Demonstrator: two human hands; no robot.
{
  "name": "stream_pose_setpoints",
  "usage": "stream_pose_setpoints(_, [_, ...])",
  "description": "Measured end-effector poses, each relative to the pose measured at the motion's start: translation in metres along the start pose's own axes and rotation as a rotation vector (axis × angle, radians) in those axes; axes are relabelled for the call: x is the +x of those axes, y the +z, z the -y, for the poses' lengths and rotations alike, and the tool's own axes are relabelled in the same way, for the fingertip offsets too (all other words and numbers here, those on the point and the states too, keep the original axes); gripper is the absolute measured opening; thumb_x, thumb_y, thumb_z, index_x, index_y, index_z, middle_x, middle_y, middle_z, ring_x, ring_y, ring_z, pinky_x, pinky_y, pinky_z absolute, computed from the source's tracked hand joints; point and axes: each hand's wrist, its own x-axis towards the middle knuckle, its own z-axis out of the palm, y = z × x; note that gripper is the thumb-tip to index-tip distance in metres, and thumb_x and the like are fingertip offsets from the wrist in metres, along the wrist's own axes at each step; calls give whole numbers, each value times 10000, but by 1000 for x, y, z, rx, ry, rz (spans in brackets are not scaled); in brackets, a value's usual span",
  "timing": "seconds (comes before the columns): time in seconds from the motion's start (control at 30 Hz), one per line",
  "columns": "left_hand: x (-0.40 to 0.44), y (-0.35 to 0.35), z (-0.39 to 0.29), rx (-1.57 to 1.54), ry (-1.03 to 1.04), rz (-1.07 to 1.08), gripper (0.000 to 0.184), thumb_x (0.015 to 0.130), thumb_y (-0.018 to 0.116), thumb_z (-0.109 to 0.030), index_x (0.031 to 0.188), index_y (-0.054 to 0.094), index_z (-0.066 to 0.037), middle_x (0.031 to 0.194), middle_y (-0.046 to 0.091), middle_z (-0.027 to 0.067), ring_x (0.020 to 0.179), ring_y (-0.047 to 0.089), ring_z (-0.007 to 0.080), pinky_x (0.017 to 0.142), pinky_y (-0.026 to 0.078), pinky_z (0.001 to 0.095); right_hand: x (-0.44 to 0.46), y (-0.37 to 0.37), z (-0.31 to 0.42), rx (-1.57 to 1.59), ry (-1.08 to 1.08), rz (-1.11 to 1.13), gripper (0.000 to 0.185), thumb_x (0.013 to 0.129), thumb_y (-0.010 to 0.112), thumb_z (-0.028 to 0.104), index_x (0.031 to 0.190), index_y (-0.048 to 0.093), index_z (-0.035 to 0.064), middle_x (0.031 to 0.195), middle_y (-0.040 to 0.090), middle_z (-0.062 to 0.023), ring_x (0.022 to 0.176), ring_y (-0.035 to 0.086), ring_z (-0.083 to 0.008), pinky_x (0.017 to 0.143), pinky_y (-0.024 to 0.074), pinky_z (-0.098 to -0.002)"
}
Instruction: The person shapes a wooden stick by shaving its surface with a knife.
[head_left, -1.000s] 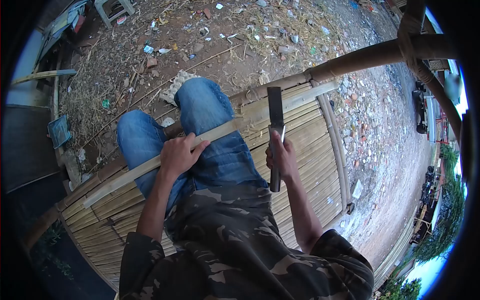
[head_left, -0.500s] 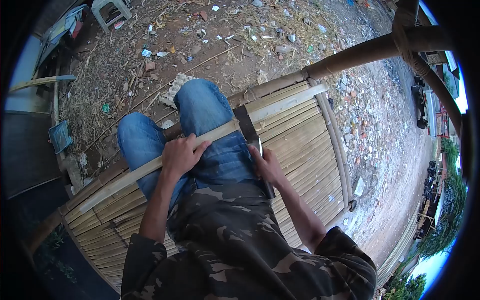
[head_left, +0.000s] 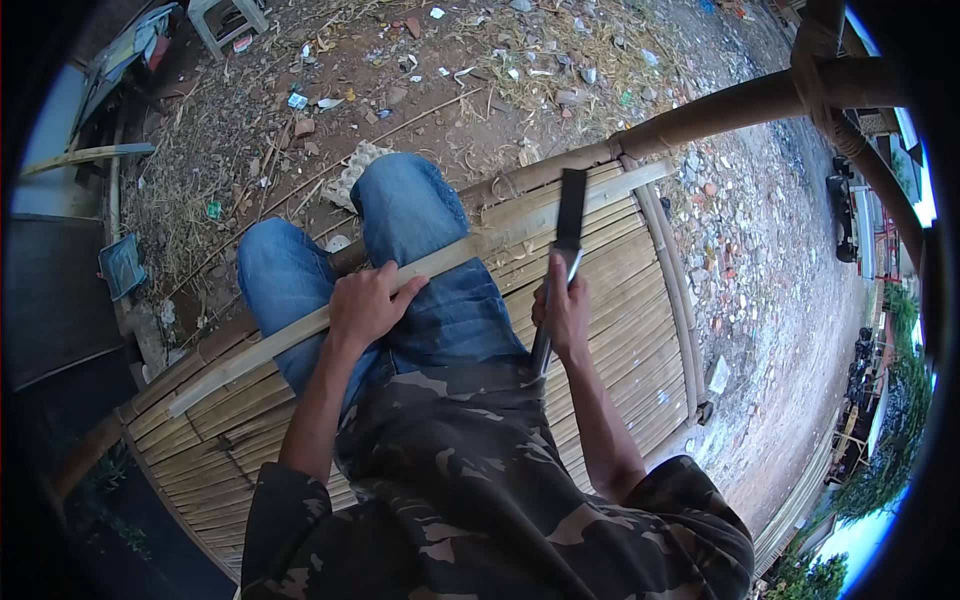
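Note:
A long pale bamboo strip (head_left: 442,260) lies slantwise across my thighs, its right end reaching past the bench edge. My left hand (head_left: 367,306) grips it from above, over the gap between my legs, with the thumb pointing right. In my right hand (head_left: 564,308) is a knife with a broad dark blade (head_left: 571,205); the fingers are wrapped round its handle. The blade points away from me, over the right part of the strip. The handle's lower end shows below my hand, beside my shirt.
I sit on a slatted bamboo bench (head_left: 610,325) with a round bamboo rail (head_left: 690,122) at its far right. Littered soil (head_left: 420,90) lies in front, with an egg tray (head_left: 350,180) by my knee. A plastic stool (head_left: 225,25) stands at the upper left.
My right hand has moved right and forward with the knife, lifting the blade from beside my knee to over the strip's right part. The strip has shifted slightly right.

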Motion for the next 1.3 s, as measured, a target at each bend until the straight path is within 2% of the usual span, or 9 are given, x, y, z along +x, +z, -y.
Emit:
stream_pose_setpoints(0.2, [-5, 9, 6, 30, 5, -7, 557, 928, 538, -555, 704, 578, -47, 586, 622, 169, 574, 658, 353, 520, 516, 450, 5, -13, 16, 306, -75, -79, 478, 1013, 455, 478, 714, 422, 106, 515, 441, -3, 411, 466, -94, 380, 370, -249])
stream_pose_setpoints(0.3, [-1, 4, 2, 32, 6, -16, 564, 931, 531, -561, 699, 575, -48, 588, 623, 170, 577, 661, 351, 519, 513, 453, 3, 4, -14, -371, 60, 155, 473, 1004, 470, 481, 731, 451, 95, 507, 435, -3, 407, 464, -100, 376, 364, -256])
stream_pose_setpoints(0.5, [-3, 7, 4, 38, 15, 0, 570, 935, 524, -560, 692, 570, -47, 590, 626, 171, 580, 661, 350, 514, 510, 453, 10, -21, 17, 344, -95, -204, 447, 1013, 451, 472, 752, 390, 115, 518, 415, 13, 411, 432, -73, 371, 343, -241])
stream_pose_setpoints(0.63, [-2, 4, 0, 23, 22, -5, 568, 930, 529, -563, 699, 575, -46, 592, 627, 172, 580, 661, 351, 518, 513, 453, -9, 4, -22, -401, 100, 370, 475, 989, 501, 497, 768, 456, 78, 535, 452, -17, 421, 474, -116, 394, 374, -270])
stream_pose_setpoints(0.77, [-3, 6, 2, 29, 2, -22, 568, 926, 535, -563, 697, 575, -45, 591, 626, 175, 581, 661, 354, 521, 514, 455, 6, -15, 13, 259, -65, -27, 464, 993, 494, 495, 752, 438, 103, 543, 448, 2, 411, 450, -95, 384, 367, -251])
stream_pose_setpoints(0.9, [0, 6, 1, 35, 24, -25, 568, 926, 535, -563, 699, 579, -44, 590, 627, 177, 582, 662, 354, 525, 517, 455, -8, 12, -20, -416, 13, 295, 459, 986, 513, 492, 778, 455, 87, 543, 440, 5, 433, 443, -86, 406, 369, -263])
stream_pose_setpoints(1.1, [-4, 4, 0, 24, -17, 12, 561, 923, 547, -556, 700, 579, -42, 592, 626, 178, 585, 663, 357, 524, 514, 455, 5, 1, 5, 127, -120, -171, 501, 983, 491, 527, 731, 438, 97, 541, 443, -5, 429, 469, -96, 401, 384, -235])
stream_pose_setpoints(1.23, [7, 4, 3, 47, 7, -19, 560, 918, 555, -555, 693, 577, -43, 592, 627, 173, 585, 663, 354, 524, 515, 454, -1, 4, -7, -416, 45, 317, 485, 991, 478, 522, 742, 410, 111, 556, 427, 7, 425, 452, -85, 399, 374, -230])
stream_pose_setpoints(1.3, [-3, 6, 2, 25, -5, 0, 558, 917, 557, -556, 692, 577, -45, 593, 629, 171, 585, 664, 352, 525, 517, 453, -3, -3, 10, 79, 25, 125, 481, 994, 479, 513, 741, 413, 109, 561, 440, 4, 425, 452, -79, 396, 371, -226])
